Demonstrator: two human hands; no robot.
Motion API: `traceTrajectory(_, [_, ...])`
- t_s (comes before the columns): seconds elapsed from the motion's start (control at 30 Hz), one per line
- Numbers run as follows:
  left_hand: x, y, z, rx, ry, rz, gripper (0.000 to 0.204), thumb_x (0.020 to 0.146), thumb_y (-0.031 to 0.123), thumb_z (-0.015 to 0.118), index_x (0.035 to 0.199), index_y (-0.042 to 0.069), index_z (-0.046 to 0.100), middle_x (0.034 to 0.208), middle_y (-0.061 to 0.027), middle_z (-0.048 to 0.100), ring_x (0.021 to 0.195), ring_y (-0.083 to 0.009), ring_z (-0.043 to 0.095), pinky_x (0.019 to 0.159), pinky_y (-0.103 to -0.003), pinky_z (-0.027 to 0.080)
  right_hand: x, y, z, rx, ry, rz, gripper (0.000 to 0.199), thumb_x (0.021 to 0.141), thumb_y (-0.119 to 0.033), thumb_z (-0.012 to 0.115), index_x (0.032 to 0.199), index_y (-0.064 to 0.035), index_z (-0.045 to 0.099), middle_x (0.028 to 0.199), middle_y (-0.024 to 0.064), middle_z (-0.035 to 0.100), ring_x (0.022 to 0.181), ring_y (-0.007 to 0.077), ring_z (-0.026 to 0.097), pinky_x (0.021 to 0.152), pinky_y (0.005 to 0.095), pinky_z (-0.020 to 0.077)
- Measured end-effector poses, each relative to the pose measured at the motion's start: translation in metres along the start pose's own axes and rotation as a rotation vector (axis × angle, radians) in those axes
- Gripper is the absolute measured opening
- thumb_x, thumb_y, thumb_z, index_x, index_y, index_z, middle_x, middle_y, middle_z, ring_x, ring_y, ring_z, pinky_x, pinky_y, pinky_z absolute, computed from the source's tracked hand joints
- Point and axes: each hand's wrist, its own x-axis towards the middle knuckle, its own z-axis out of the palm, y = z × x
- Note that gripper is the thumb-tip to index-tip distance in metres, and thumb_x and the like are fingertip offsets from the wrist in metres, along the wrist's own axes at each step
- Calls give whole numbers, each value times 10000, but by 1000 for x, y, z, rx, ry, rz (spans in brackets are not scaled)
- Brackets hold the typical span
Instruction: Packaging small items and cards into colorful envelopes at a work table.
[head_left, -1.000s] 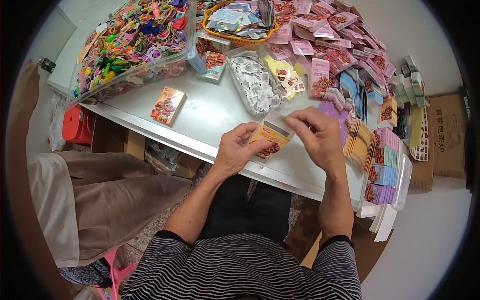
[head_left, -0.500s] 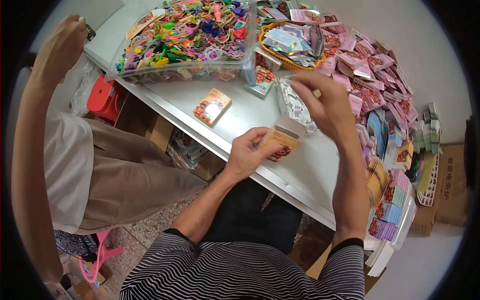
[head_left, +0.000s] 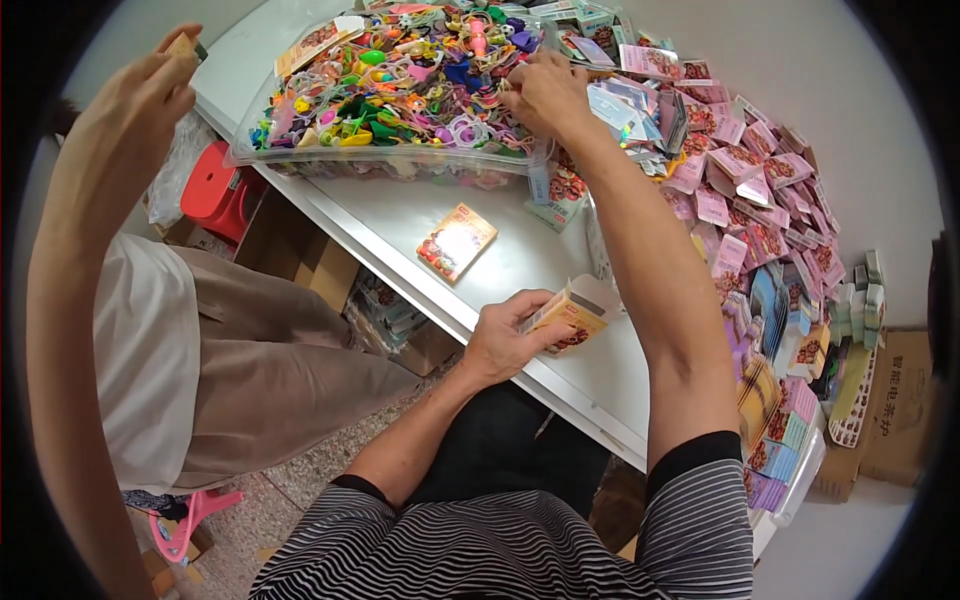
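Note:
My left hand (head_left: 503, 342) grips a small yellow-orange carton (head_left: 574, 318) above the table's front edge. The carton's top flap stands up, open. My right hand (head_left: 550, 92) is at the right end of a clear plastic bin (head_left: 400, 157), its fingers bent down among a heap of small colourful trinkets (head_left: 385, 85). Whatever lies between those fingertips is too small to make out. Another yellow-orange carton (head_left: 457, 243) lies on the white table (head_left: 375, 205), left of the one I hold. Beside the bin's right corner lies a green-and-red carton (head_left: 560, 195), partly behind my right forearm.
At the left, a co-worker's raised hand (head_left: 145, 95) pinches a small object. Pink cartons (head_left: 740, 165) are heaped along the wall at right, with stacked coloured packs (head_left: 775, 460) nearer. Shiny cards (head_left: 625, 105) lie right of my hand. A red stool (head_left: 212, 195) stands below the table.
My right hand has moved up and left, from above the carton to the trinket bin. My left hand keeps hold of its carton. The whole view has shifted slightly.

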Motion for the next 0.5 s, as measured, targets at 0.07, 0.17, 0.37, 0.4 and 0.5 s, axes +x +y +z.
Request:
traceTrajectory(0.07, [2, 1, 3, -9, -9, -5, 418, 916, 56, 757, 1275, -75, 590, 1120, -127, 715, 966, -143, 685, 857, -283, 583, 6, 11, 7, 118, 69, 1, 325, 853, -384, 715, 1008, -106, 784, 1135, 122, 697, 1211, 321, 577, 985, 496, 454])
traceTrajectory(0.17, [3, -2, 1, -12, -46, 9, 418, 926, 55, 745, 1284, -80, 579, 1116, -133, 714, 950, -147, 693, 813, -283, 601, 9, 19, 2, 615, 137, 89, 285, 878, -337, 739, 921, -61, 799, 902, 60, 750, 912, 197, 673, 812, 381, 509])
traceTrajectory(0.37, [3, -3, -2, -12, -36, 49, 390, 923, 31, 732, 1260, -85, 575, 1106, -148, 703, 949, -178, 707, 792, -299, 636, 8, 20, -55, 1318, 73, 145, 309, 985, -326, 684, 1078, -39, 750, 1099, 55, 740, 971, 130, 671, 811, 297, 543])
traceTrajectory(0.4, [3, -3, 0, -26, -39, 45, 381, 921, 28, 734, 1253, -78, 581, 1120, -148, 705, 952, -169, 705, 797, -296, 627, 6, 25, -58, 1307, 82, 150, 309, 985, -326, 684, 1078, -39, 750, 1099, 55, 740, 971, 130, 671, 811, 297, 543])
traceTrajectory(0.5, [-3, 0, -7, -74, 5, 5, 353, 922, 28, 734, 1233, -64, 595, 1120, -139, 719, 934, -154, 709, 813, -291, 604, -12, -5, -86, 1662, -28, 479, 245, 965, -183, 630, 1110, 8, 680, 1072, 239, 690, 989, 333, 685, 838, 387, 571])
